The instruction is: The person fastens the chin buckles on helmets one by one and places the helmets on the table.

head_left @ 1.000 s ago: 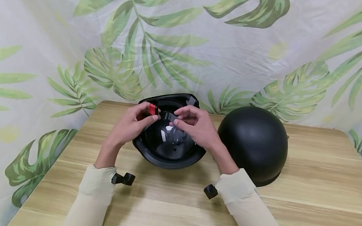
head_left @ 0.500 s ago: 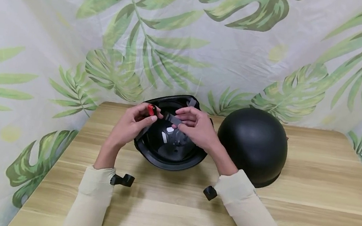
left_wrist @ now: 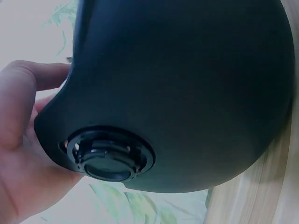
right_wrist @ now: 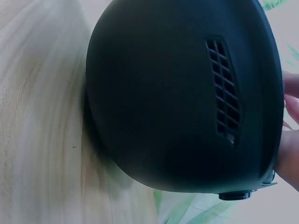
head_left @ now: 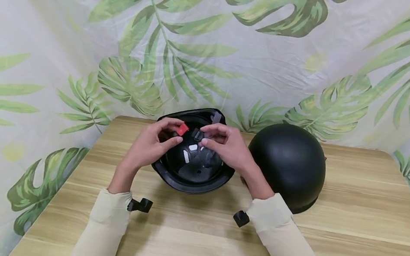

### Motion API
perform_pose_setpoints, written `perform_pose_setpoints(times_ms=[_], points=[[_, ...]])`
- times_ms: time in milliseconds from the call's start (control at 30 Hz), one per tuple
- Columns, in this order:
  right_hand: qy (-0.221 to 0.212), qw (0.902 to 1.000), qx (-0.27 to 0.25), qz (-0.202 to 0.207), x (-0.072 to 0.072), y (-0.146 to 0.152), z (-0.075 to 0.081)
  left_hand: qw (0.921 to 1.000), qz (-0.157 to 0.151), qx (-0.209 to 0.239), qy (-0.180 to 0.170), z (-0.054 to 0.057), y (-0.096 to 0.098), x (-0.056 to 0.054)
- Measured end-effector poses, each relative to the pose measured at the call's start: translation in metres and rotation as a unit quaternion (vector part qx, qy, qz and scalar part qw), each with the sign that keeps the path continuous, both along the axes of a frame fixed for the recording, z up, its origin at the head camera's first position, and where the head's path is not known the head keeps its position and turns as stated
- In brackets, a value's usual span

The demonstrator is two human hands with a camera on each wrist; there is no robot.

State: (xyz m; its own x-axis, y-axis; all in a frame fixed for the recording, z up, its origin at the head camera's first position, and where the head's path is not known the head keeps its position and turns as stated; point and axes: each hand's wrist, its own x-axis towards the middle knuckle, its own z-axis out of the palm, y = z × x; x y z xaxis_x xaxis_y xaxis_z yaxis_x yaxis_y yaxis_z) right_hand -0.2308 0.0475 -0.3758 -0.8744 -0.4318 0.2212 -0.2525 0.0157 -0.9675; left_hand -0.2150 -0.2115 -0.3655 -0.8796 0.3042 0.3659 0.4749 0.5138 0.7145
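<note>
A black helmet [head_left: 189, 187] lies upturned on the table, its hollow facing up. Over that hollow my left hand [head_left: 147, 144] holds a red buckle piece [head_left: 182, 129] at its fingertips. Close to its right, my right hand [head_left: 230, 148] pinches a black buckle piece [head_left: 198, 135] on the chin strap. The two pieces are apart, with a small gap between them. In the left wrist view the shell with its round side knob [left_wrist: 110, 158] hides most of the left hand [left_wrist: 23, 121]. The vented shell [right_wrist: 177, 98] likewise covers most of the right hand [right_wrist: 289, 144].
A second black helmet [head_left: 288, 164], dome up, sits just right of my right forearm. Both helmets stand on a wooden table [head_left: 180, 247] near its back edge. Behind it hangs a leaf-patterned cloth [head_left: 268, 67].
The red buckle piece has turned and shifted slightly right, so more of its red face shows. The black buckle piece has moved a little right too. Both helmets stay nearly in place.
</note>
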Motion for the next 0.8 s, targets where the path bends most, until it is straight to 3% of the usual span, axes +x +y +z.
perform_pose_setpoints(times_ms=[133, 400, 800], points=[[-0.014, 0.9998, -0.01, 0.007, 0.002, 0.004, 0.0, 0.9994, 0.011, -0.013, 0.03, 0.0, 0.004, 0.0], [0.008, 0.9984, 0.036, -0.043, 0.007, 0.009, 0.004, 0.9951, -0.004, -0.03, 0.094, 0.002, 0.003, -0.003], [0.081, 0.9898, 0.088, -0.078, -0.004, 0.022, 0.015, 0.9962, 0.006, 0.012, 0.086, 0.001, 0.001, -0.007]])
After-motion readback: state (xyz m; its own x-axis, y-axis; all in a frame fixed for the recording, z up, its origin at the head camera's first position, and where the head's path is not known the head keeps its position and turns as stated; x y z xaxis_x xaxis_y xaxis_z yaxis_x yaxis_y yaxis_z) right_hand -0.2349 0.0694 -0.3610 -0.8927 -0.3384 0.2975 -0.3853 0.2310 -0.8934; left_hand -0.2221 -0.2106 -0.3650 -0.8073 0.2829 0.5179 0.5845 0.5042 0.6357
